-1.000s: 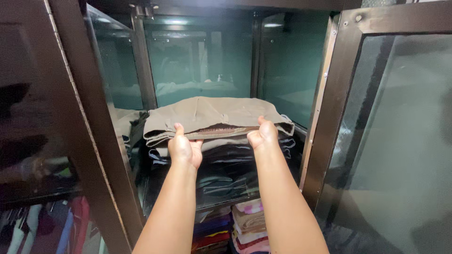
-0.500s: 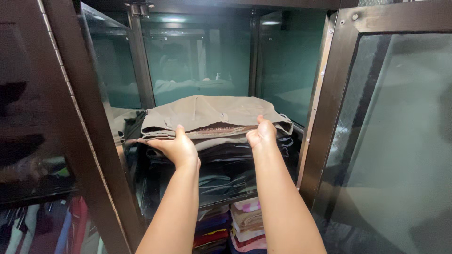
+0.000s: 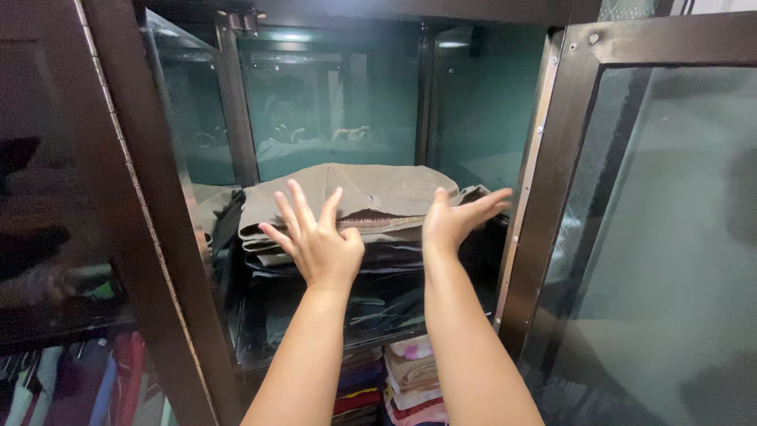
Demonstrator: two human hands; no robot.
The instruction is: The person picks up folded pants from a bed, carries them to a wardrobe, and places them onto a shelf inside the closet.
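Observation:
A folded olive-brown garment (image 3: 371, 189) lies on top of a stack of dark folded clothes (image 3: 394, 260) on a glass shelf inside a wardrobe. My left hand (image 3: 315, 237) is held flat in front of the stack's left front edge, fingers spread and holding nothing. My right hand (image 3: 453, 219) is open at the stack's right front corner, fingers pointing right, thumb up near the olive garment. Whether either palm touches the cloth is unclear.
The wardrobe has dark brown frames with glass doors, one open on the left (image 3: 110, 197) and one on the right (image 3: 654, 221). Below the glass shelf sit stacks of colourful folded clothes (image 3: 410, 379). More coloured garments (image 3: 71, 379) hang at lower left.
Both hands have let go of the front edge of the olive garment and opened, fingers spread. The garment now rests on the stack, pushed slightly further in.

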